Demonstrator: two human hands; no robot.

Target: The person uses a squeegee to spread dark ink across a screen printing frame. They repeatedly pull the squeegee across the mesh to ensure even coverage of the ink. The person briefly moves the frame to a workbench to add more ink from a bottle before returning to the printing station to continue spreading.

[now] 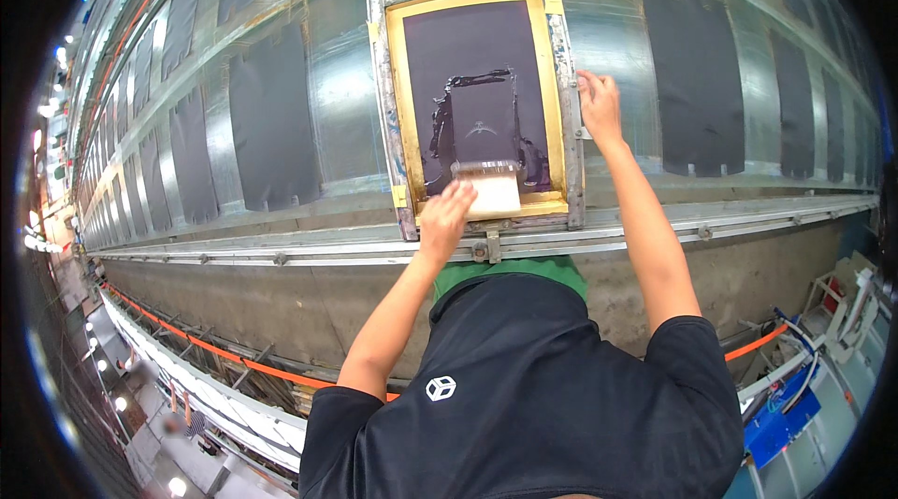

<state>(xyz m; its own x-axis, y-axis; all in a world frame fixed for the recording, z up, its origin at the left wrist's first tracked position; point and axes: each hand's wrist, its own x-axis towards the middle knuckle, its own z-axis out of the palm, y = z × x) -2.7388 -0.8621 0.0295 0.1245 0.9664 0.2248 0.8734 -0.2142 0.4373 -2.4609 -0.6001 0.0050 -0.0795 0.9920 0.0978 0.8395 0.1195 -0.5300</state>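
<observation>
Head | left hand (449,213): 1 squeegee (494,193) | right hand (600,106) at 1 frame (390,115)

White hexagon logo (441,389), black shirt (561,377), no readable text

The left hand (447,211) hides the near left end of the squeegee (496,196) in its grip. Up and right of that grip, the right hand's (601,108) curled fingers hide whether they touch the frame (564,78); far below-left, a person (195,423) is blurred and tiny.
</observation>
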